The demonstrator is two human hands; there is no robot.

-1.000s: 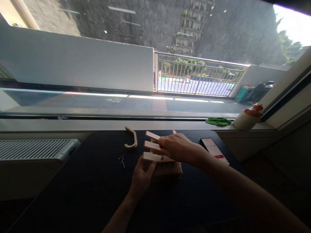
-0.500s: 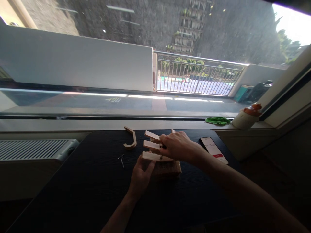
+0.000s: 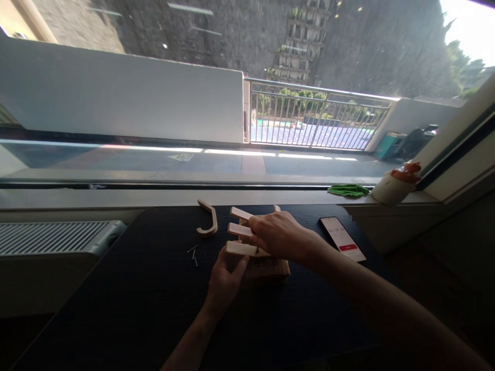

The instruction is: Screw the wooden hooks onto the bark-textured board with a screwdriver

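Head view: a slatted wooden assembly [image 3: 270, 269] sits on the black counter [image 3: 135, 314]. The left hand [image 3: 224, 281] grasps its front slat [image 3: 237, 248]; the right hand [image 3: 280, 234] curls over the rear slats [image 3: 237, 229], its grip too hidden to tell. Loose metal fasteners [image 3: 195, 254] and a hook-shaped wooden piece [image 3: 214, 221] lie leftward.

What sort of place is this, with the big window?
Probably an indoor room overlooking a walkway: a dark table stands by the windowsill, what looks like a radiator sits beside it, and a metal railing shows outside.
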